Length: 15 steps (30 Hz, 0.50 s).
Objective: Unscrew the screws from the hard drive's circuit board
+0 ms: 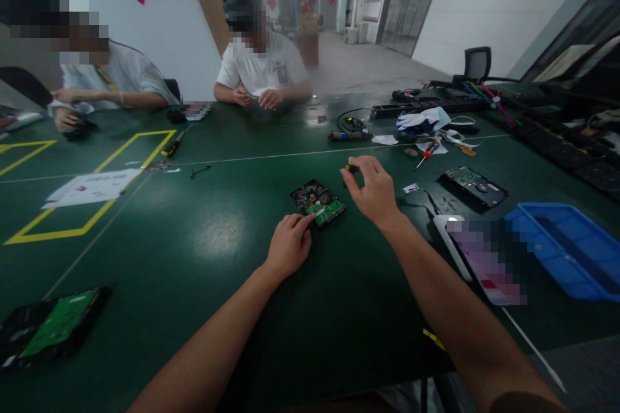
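Note:
A hard drive (323, 208) lies on the dark green table with its green circuit board facing up. My left hand (289, 245) rests at its near left edge, fingers bent and the index finger pressing on the board, holding the drive against the table. Just right of and above the drive, my right hand (375, 192) pinches a small screwdriver (351, 168) by its black-and-yellow handle. The fingers cover much of the tool, and its tip is hard to make out.
Another hard drive (475, 187) lies at right, beside a phone (484, 264) and a blue tray (557, 219). A third drive (58, 326) is at lower left. Beyond are a red-handled screwdriver (428, 152), gloves (423, 120) and a yellow-handled screwdriver (170, 145). Two people sit across the table.

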### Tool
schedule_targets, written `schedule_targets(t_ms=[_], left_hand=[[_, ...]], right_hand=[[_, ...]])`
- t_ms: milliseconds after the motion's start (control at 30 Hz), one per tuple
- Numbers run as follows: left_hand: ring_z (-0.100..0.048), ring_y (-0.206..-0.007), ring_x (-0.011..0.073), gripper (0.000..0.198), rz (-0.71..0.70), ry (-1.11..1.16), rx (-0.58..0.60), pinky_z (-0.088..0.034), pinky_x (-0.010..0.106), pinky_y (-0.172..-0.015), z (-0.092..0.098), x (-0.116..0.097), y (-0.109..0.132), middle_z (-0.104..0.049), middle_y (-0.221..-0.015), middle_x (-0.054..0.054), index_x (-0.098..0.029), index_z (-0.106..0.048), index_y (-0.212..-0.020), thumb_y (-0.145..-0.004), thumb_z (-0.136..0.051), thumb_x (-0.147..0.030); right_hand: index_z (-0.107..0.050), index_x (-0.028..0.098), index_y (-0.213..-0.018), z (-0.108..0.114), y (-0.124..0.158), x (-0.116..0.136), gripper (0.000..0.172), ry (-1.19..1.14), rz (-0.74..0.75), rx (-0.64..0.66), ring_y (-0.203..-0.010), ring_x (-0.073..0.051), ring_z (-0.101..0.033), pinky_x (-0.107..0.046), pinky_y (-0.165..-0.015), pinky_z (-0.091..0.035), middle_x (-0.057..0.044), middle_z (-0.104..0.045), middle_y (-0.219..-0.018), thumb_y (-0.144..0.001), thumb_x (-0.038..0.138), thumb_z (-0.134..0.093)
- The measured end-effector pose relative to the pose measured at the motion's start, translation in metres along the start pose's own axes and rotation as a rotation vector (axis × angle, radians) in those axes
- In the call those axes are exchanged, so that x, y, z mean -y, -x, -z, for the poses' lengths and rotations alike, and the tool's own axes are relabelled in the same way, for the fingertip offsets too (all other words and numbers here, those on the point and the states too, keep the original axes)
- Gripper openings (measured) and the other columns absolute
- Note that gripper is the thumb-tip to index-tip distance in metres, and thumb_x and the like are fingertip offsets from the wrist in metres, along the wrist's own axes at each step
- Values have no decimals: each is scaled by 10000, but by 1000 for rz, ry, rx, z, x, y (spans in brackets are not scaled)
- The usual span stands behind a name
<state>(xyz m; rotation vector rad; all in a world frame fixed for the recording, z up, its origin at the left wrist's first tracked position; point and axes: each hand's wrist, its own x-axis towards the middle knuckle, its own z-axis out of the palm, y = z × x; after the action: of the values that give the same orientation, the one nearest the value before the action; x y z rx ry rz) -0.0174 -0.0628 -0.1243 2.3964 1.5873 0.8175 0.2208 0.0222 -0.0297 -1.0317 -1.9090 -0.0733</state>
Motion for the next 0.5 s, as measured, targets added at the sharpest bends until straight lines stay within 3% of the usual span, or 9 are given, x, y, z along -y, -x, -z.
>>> schedule_targets(t_ms=[233, 333, 500], left_hand=[[-572, -1057, 270, 471, 6, -6, 8, -511, 445, -936, 3, -4, -1, -635, -1161, 114, -218, -570, -1421, -959, -492, -166], [-573, -1060, 273, 474, 4, -9, 1, -511, 450, -938, 3, -4, -1, -635, -1155, 115, -215, -571, -1417, -952, -497, -160], [-574, -1066, 276, 482, 0, -1, -1, -515, 451, -927, 2, -3, 0, -634, -1169, 113, -228, -566, -1424, -951, -500, -161]], right_hand=[[-589, 225, -1166, -1, -1, -6, 206, -5, -16, -63, -1057, -286, -660, -468, -930, -557, -122, -672, -1129, -981, 314, -613], [-584, 232, -1148, -2, 0, -7, 216, -30, -37, -23, -975, -268, -676, -447, -875, -571, -102, -680, -1088, -976, 352, -634], [-582, 237, -1213, 0, -2, -7, 232, 5, -24, 2, -1004, -271, -661, -471, -917, -550, -109, -666, -1118, -991, 304, -578]])
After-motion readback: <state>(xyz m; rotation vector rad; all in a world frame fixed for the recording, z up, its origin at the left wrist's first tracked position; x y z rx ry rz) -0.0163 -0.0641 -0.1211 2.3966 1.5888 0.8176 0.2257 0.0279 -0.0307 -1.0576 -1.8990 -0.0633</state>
